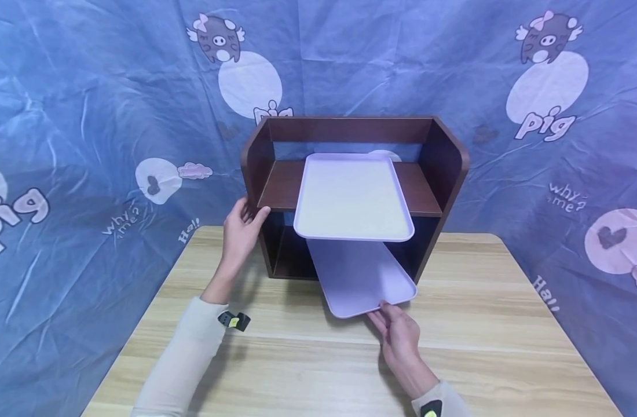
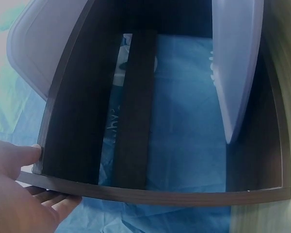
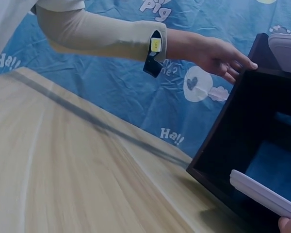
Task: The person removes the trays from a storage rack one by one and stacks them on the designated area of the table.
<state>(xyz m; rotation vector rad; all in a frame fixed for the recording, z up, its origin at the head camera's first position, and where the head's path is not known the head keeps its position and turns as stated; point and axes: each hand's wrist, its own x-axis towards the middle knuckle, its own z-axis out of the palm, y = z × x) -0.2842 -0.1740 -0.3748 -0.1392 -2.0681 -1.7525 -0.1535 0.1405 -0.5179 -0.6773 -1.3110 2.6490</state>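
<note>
A dark brown two-level desk shelf [image 1: 350, 128] stands on the table. My left hand [image 1: 240, 231] grips its left side panel at the height of the middle board, thumb on the front edge and fingers along the outer side; the left wrist view shows this hold closely. One pale lilac tray [image 1: 352, 197] lies on the middle board and juts out past its front. Below it, a second lilac tray [image 1: 357, 272] reaches into the lower compartment, its front end sticking out at an angle. My right hand [image 1: 399, 336] pinches that tray's front edge, thumb on top and fingers beneath.
The shelf is on a light wood-grain table [image 1: 308, 370], near its back edge. A blue cloth [image 1: 115, 104] with pig prints hangs behind and on both sides. In the left wrist view, a dark crossbar [image 2: 138, 111] spans the shelf's open back.
</note>
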